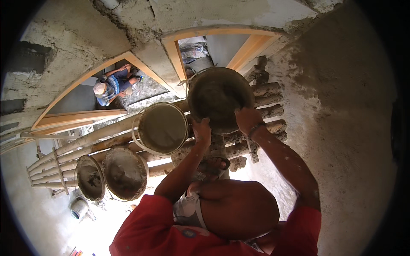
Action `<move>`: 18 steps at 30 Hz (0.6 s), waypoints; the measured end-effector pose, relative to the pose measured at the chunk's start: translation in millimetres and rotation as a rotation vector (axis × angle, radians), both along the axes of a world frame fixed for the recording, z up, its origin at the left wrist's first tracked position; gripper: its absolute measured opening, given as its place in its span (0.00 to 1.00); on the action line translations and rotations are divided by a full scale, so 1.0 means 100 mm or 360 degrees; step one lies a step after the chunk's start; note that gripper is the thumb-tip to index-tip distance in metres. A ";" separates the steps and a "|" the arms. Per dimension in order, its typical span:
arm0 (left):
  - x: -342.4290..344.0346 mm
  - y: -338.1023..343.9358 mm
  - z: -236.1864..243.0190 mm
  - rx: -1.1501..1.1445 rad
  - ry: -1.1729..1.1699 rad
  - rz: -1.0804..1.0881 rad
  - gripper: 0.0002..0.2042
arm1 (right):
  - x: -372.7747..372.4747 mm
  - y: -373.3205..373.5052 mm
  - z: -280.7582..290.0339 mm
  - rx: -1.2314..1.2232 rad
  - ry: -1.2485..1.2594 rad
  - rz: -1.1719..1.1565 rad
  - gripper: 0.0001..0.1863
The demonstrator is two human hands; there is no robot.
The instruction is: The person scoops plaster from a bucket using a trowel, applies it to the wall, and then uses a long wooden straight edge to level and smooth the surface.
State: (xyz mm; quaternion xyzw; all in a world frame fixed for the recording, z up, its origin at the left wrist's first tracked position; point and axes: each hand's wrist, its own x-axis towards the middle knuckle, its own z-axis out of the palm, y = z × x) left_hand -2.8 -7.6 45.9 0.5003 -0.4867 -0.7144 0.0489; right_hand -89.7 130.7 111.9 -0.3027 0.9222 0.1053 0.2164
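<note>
A dark, mortar-caked bucket (218, 96) stands tilted in front of me on the pole scaffold. Its inside is coated with wet grey mortar. On the left of its near rim, my left hand (201, 130) is closed with the fingers curled over the edge. My right hand (249, 121), wearing a dark wristband, grips the rim at the near right. Just left of my left hand, a pale bucket (136, 136) holds smooth grey mortar (163, 128). Most of my fingertips are hidden by the rim and by the hands themselves.
Bamboo poles (106, 137) form the platform, with bright gaps between them. Two more mortar buckets (90, 178) (125, 173) sit farther left. A rough plastered wall (337, 128) rises at the right. Through a wood-framed opening (77, 96), a person in a cap (112, 88) sits below.
</note>
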 end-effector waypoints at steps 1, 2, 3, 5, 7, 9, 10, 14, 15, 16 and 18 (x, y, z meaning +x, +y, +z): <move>0.03 -0.01 -0.04 -0.0077 -0.0004 -0.0022 0.42 | 0.05 0.04 0.13 0.0024 -0.0092 0.0031 0.10; 0.05 -0.03 -0.14 -0.0130 0.0064 -0.0035 0.43 | 0.07 0.06 0.30 -0.0034 -0.0072 0.0077 0.10; 0.08 -0.04 -0.24 -0.0183 0.0131 -0.0054 0.44 | 0.09 0.08 0.47 -0.0091 -0.0054 0.0117 0.11; 0.12 0.01 -0.52 -0.0091 0.0084 0.0024 0.42 | 0.12 0.24 0.54 -0.0328 0.0065 0.0124 0.11; 0.23 -0.14 -1.07 0.0320 0.0194 -0.0247 0.36 | 0.10 0.24 0.64 -0.0410 -0.0059 0.0091 0.12; 0.37 -0.25 -1.49 0.0115 0.0273 -0.0321 0.33 | 0.14 -0.07 0.69 -0.0269 -0.0278 0.0061 0.11; 0.30 -0.13 -1.39 -0.0091 0.0316 -0.0148 0.32 | 0.16 -0.09 0.50 -0.0231 -0.0284 0.0048 0.11; -0.05 0.17 -0.30 -0.0045 0.0591 0.0125 0.30 | -0.14 0.22 0.19 -0.0208 -0.0056 -0.0153 0.10; -0.05 0.15 -0.32 -0.0053 0.0633 0.0103 0.30 | -0.17 0.21 0.21 -0.0200 -0.0007 -0.0144 0.10; -0.03 0.11 -0.36 -0.0067 0.0663 0.0083 0.31 | -0.17 0.19 0.29 -0.0177 0.0038 -0.0096 0.10; -0.03 0.02 -0.34 -0.0080 0.0620 0.0038 0.31 | -0.18 0.11 0.53 -0.0144 0.0127 0.0000 0.09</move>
